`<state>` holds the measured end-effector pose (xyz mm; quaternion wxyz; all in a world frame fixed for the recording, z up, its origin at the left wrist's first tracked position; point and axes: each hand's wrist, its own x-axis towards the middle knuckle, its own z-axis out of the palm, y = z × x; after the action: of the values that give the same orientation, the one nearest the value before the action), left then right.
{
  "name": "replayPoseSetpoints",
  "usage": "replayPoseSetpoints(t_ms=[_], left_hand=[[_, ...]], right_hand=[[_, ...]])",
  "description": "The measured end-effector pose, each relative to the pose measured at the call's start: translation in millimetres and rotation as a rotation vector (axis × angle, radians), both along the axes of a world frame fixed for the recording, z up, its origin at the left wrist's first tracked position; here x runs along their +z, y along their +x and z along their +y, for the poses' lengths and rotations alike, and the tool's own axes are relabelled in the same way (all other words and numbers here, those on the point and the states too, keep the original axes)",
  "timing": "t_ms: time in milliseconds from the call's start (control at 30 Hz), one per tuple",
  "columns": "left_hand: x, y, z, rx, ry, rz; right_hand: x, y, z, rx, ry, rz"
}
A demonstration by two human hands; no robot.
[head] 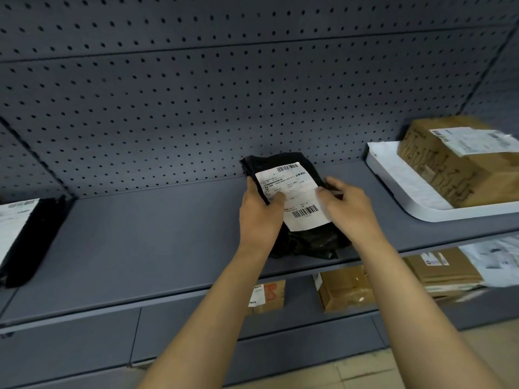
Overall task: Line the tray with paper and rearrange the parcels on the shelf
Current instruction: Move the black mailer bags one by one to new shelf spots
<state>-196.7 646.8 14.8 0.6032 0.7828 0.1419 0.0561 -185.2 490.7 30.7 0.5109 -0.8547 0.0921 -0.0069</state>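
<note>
Grey pegboard shelving, tiled floor at the bottom edge; nearest, below the hands, a lower shelf [393, 310] carries brown boxes [344, 287]; on the main shelf [140, 248] both hands clamp one black parcel [303, 237], left hand [259, 213] gripping its left edge, right hand [346, 204] pinching the right side over the label; parcel partly lifted or tilted, cannot tell; far left of the hands another black parcel [31, 240]; up-right of the hands the white tray [398, 189] already holds paper [393, 161] with a cardboard box [455, 164] on it; lining looks done, rearranging looks mid-way.
</note>
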Motion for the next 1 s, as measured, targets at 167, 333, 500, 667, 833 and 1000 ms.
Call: replayPoseSetpoints(t_ms=[167,333,500,667,833,1000], left_hand=[[4,-6,-4,-0.003,-0.084,0.016],[27,-14,7,0.008,-0.177,-0.01],[54,-23,36,0.043,-0.193,-0.075],[79,-36,80,0.069,-0.19,-0.113],[92,-57,143,0.095,-0.192,-0.117],[101,-88,237,0.171,-0.171,-0.154]], right_hand=[[-4,-3,-2,-0.006,-0.036,-0.034],[21,-7,13,0.006,-0.011,-0.131],[39,-13,36,0.019,0.124,-0.167],[57,-19,74,0.086,0.194,-0.16],[69,-32,137,0.158,0.223,-0.16],[76,-52,232,0.251,0.215,-0.181]])
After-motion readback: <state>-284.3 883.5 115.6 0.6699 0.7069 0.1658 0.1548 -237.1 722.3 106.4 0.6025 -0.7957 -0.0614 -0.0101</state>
